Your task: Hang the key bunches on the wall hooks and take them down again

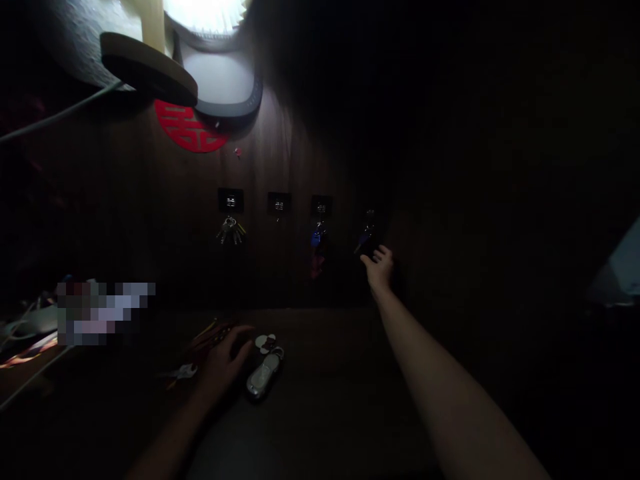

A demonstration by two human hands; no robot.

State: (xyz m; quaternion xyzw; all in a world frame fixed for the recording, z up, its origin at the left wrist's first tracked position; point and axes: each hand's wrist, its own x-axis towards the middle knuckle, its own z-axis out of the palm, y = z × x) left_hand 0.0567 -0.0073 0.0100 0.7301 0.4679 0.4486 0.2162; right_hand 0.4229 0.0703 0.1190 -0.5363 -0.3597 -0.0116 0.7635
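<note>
On the dark wooden surface rests my left hand [227, 353], its thumb and index finger apart and nothing visible in its grasp. Just right of it lies a silvery elongated key fob [265, 373] with a ring at its top and a white, flower-like tag [266, 343]. A small silver tool [185, 372] is to its left. My right hand [379, 268] reaches up to the dark panel, fingers spread, just below a dim bunch of keys [367, 233] on the rightmost hook. Contact with those keys cannot be made out.
Other hooks hold a key bunch [231, 230] and keys with a blue tag [318, 237]; a further hook [279, 203] is between them. Above are a red paper cut-out [193, 130], a bright lamp [207, 17] and a round wooden base [149, 67]. Cables [60, 120] run at left.
</note>
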